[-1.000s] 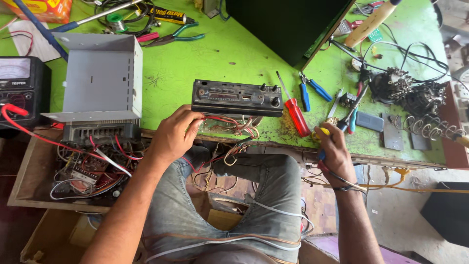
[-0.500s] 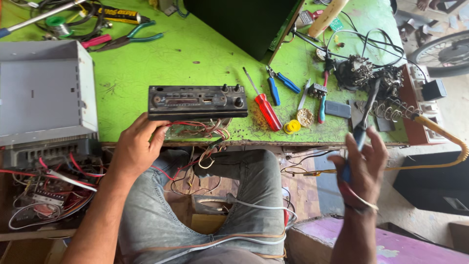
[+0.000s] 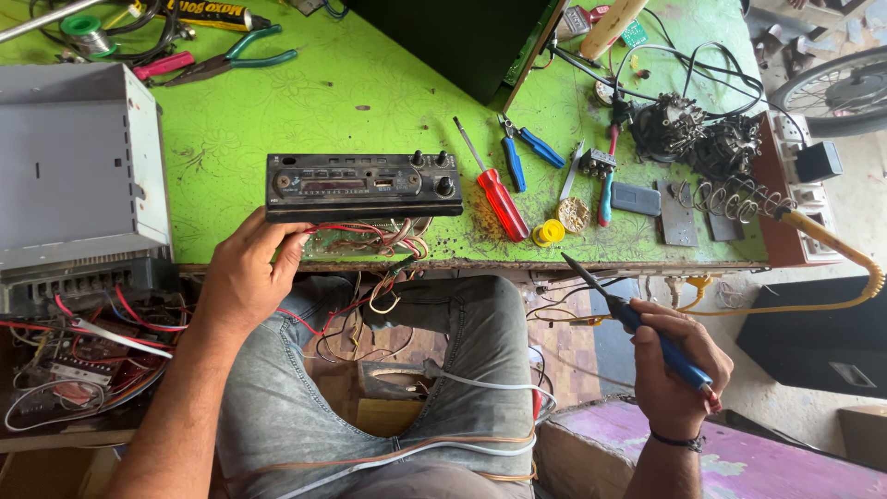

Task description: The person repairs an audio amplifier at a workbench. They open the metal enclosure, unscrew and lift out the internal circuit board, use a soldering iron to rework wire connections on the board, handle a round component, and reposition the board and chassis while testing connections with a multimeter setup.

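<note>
At frame centre the left hand (image 3: 245, 277) pinches the rigid, fairly light car stereo (image 3: 363, 185) by its lower-left corner, clear of fragile wires (image 3: 370, 236); lower right, the right hand (image 3: 679, 370) fists a soldering iron (image 3: 637, 323).

— What did the car stereo faceplate (image 3: 363, 185) look like?

— Long, black and flat-fronted, with two small knobs along its top edge, a larger knob at its right end and a narrow display window left of centre. It stood on its lower edge near the front rim of the green desk (image 3: 370, 102), face turned up toward the camera.

— And behind it?

— A circuit board with red and pale wires (image 3: 374, 238) trailed from under it over the desk's edge.

— And the soldering iron (image 3: 637, 323)?

— Slim, with a blue handle and a dark thin tip pointing up-left, held off the desk beside the knee, its red end lowest.
</note>
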